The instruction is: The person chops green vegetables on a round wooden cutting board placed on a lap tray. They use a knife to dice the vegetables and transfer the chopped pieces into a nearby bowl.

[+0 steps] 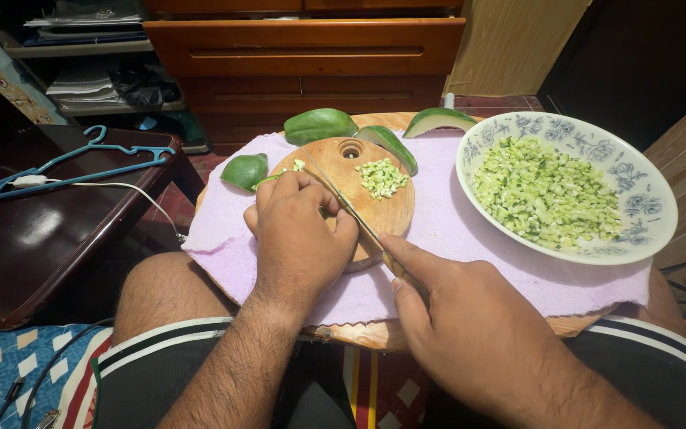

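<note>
Left hand (295, 238): fingers curled, pinning green vegetable strip (267, 181) on round wooden chopping board (375, 210) | Right hand (470, 334): fingers wrapped round slim steel knife (343, 202) | Advice: keep fingertips tucked behind blade; short, even cuts.

A lived-in home room, with food being cut on a lap

Far side: a wooden chest of drawers (303, 49) beside shelves of stacked papers (81, 79); on the left, a dark table (33, 238) with a blue clothes hanger (81, 163); tiled floor (502, 102), patterned bedding (9, 373) near.
</note>
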